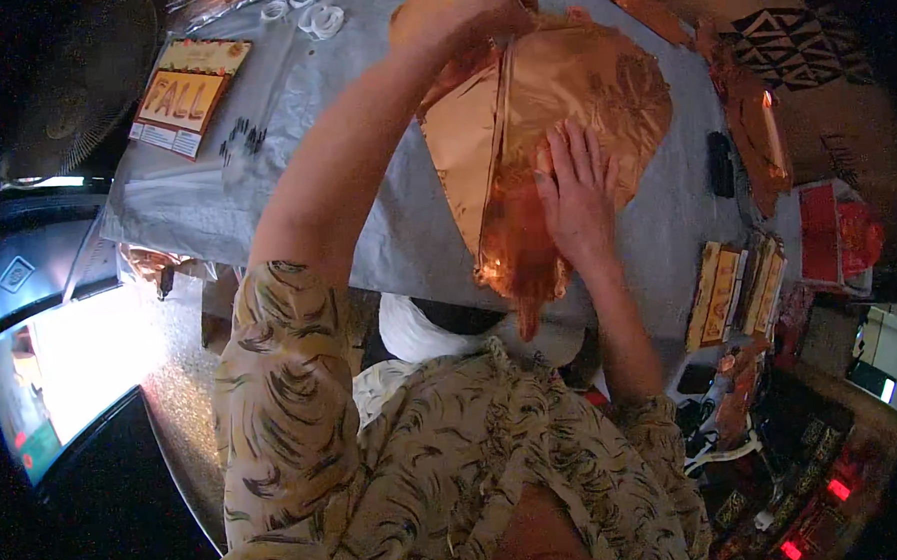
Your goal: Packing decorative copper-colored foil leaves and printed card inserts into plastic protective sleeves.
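Observation:
A flat copper-coloured foil balloon (580, 84) lies on the grey-covered table (367, 244), with a lengthwise fold and crumpled edges. My left arm stretches across to the balloon's far end, where my left hand (500, 5) is curled closed at the foil near the top of the view. Its fingertips are partly hidden. My right hand (577, 194) rests flat on the balloon's near right part, fingers stretched out. A narrow end of the foil (528, 312) hangs over the table's near edge.
At the far left lie a printed balloon package (188, 96) and white ribbon rolls (322, 21). More packages (717, 293) stand at the right edge, near a small black object (721, 164). Copper foil strips (758, 136) run along the right side, and a red box (822, 232) is beyond.

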`<state>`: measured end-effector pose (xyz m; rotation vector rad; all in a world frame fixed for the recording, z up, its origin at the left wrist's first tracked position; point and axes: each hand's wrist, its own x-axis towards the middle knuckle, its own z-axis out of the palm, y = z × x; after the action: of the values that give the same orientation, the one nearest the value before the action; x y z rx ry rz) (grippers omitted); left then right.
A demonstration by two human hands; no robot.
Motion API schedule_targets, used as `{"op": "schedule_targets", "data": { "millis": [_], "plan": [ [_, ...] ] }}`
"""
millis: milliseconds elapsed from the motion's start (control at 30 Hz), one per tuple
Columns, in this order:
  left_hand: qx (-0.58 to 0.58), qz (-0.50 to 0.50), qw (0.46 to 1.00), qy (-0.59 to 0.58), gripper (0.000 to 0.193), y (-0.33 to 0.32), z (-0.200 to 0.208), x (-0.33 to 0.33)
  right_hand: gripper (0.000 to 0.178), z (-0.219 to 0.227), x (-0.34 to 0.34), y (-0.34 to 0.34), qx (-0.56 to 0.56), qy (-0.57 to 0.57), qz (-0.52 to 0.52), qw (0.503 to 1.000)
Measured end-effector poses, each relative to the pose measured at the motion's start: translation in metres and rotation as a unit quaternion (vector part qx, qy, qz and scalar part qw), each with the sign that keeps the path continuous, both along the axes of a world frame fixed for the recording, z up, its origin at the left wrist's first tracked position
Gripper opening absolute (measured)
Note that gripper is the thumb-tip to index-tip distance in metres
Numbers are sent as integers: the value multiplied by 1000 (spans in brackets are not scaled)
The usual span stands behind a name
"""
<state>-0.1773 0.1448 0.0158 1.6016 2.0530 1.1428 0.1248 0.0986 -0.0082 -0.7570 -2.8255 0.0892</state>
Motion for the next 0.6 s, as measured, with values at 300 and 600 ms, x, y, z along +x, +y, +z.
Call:
{"op": "schedule_targets", "data": {
  "millis": [300, 600],
  "plan": [
    [22, -3, 999, -28, 23, -46, 2, 18, 56, 3, -2, 0, 13, -2, -7, 1000],
    [45, 0, 998, -54, 20, -36, 9, 20, 52, -5, -2, 4, 38, -7, 59, 998]
  ]
}}
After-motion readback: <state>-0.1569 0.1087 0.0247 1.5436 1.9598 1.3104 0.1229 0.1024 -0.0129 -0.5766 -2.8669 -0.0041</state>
